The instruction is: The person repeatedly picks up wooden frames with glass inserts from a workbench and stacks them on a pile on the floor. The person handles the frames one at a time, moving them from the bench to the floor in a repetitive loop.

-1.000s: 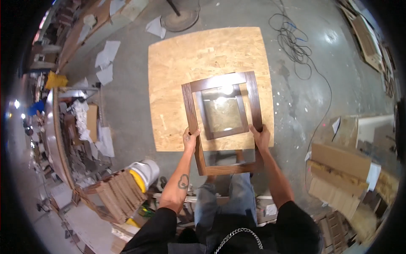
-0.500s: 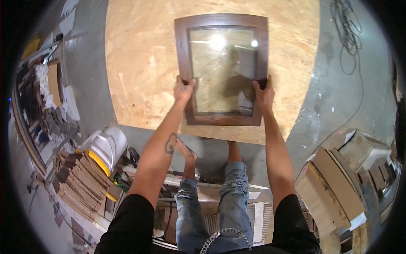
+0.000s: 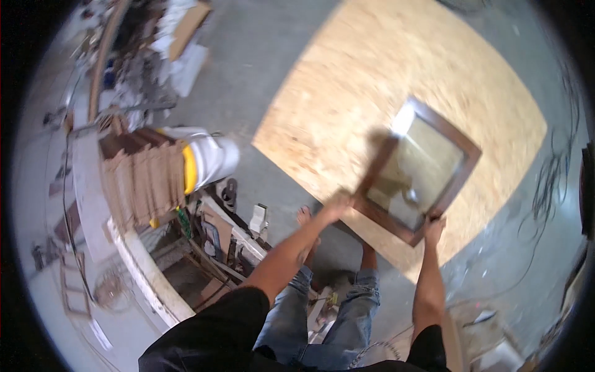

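Note:
A brown wooden frame with a glass pane (image 3: 416, 177) is over the pale wood-chip board (image 3: 328, 105), turned at a slant. A shadow falls along its left side. Its lower right edge is in my right hand (image 3: 435, 228), whose thumb lies over the wood. By the lower left corner is my left hand (image 3: 338, 206), smeared by motion; whether its fingers grip the corner is not clear. The glass reflects light and dark shapes.
Left of my legs stand a stack of brown corrugated pieces (image 3: 144, 183) and a white bucket with a yellow rim (image 3: 214, 155). Slippers (image 3: 229, 193) lie on the grey floor. Scrap is heaped at the far left. A dark cable (image 3: 551, 186) runs along the right.
My view has turned and shifted left, so board and frame appear slanted and farther right. My left hand has gone from the frame's left side to its lower left corner.

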Motion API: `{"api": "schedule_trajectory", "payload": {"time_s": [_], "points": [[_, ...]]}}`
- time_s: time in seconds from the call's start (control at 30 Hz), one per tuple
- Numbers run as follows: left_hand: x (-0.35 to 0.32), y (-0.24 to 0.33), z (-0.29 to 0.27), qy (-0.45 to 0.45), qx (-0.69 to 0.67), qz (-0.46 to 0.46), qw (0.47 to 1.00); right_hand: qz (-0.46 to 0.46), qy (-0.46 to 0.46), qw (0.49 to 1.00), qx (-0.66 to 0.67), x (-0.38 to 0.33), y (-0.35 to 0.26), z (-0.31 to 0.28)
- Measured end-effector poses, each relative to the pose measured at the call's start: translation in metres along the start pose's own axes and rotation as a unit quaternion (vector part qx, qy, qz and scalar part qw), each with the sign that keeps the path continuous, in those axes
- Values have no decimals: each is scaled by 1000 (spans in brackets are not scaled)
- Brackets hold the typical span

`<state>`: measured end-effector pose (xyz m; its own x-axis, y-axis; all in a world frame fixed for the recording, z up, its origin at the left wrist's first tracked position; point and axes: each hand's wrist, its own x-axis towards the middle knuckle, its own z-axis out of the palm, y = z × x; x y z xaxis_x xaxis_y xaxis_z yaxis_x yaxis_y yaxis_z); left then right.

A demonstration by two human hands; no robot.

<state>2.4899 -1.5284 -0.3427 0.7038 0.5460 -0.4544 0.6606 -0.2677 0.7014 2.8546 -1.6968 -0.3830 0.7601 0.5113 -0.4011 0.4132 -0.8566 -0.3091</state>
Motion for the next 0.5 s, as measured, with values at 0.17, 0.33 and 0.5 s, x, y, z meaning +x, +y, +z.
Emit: {"api": "schedule_trajectory", "payload": {"time_s": [0.17,0.33,0.5], "points": [[-332,79,-36,-50,-140,-260,954,-128,-158,978,-54,-165,-87,-36],[-606,120,-113,357,-188,-422,812,-301,-433,836,-150,-347,-326,-64],[-729,165,-260,694,121,-459,541,-418,-333,844,45,-492,-557,35]]}}
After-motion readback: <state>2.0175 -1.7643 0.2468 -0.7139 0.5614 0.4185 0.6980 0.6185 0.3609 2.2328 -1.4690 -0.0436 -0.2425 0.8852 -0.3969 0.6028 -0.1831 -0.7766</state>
